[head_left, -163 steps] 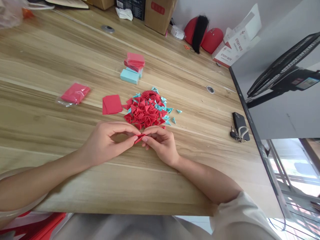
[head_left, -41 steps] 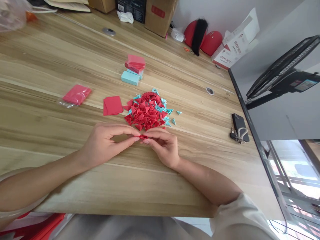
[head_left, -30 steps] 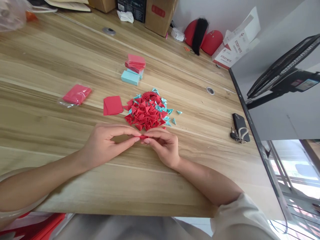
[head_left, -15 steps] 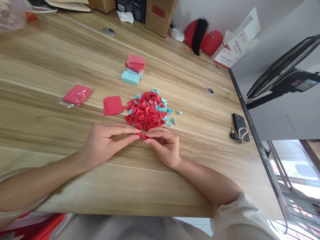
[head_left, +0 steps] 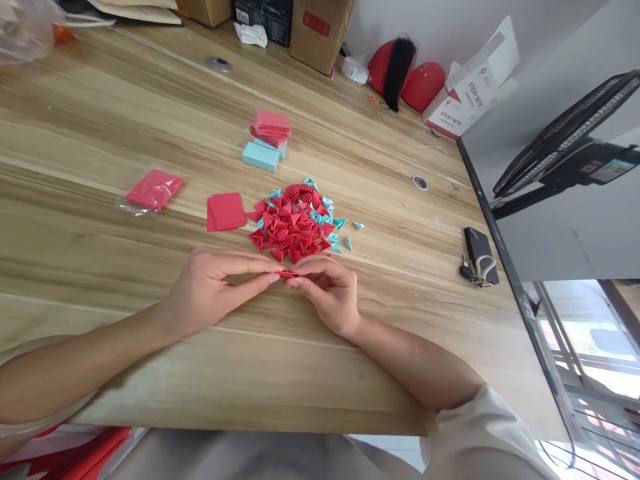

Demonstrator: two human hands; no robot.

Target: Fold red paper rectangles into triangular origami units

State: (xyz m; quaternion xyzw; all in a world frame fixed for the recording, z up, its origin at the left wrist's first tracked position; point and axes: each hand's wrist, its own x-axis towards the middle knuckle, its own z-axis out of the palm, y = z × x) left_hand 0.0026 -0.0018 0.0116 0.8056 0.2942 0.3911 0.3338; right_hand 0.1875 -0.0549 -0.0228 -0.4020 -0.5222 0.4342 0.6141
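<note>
A small folded red paper piece (head_left: pixel 289 274) is pinched between my two hands, just in front of the pile. My left hand (head_left: pixel 215 287) grips its left end with thumb and fingertips. On its right end, the thumb and fingers of my right hand (head_left: pixel 327 290) are closed. Much of the piece is hidden by fingertips. Beyond them lies a pile of red folded triangles (head_left: pixel 295 230), with light blue triangles (head_left: pixel 336 240) around it and a pleated red ring (head_left: pixel 303 193) at its back. Flat red paper sheets (head_left: pixel 226 211) lie left of the pile.
A wrapped red pack (head_left: pixel 154 189) lies at the left; red packs (head_left: pixel 271 125) and blue packs (head_left: pixel 261 155) are behind the pile. A black phone-like object (head_left: pixel 481 253) with keys lies near the right edge. Cardboard boxes (head_left: pixel 320 33) stand at the back, a fan (head_left: pixel 570 140) at the right.
The fingertips of my left hand have shifted slightly right, closer to my right hand. The red piece looks flatter and shows less between the fingers.
</note>
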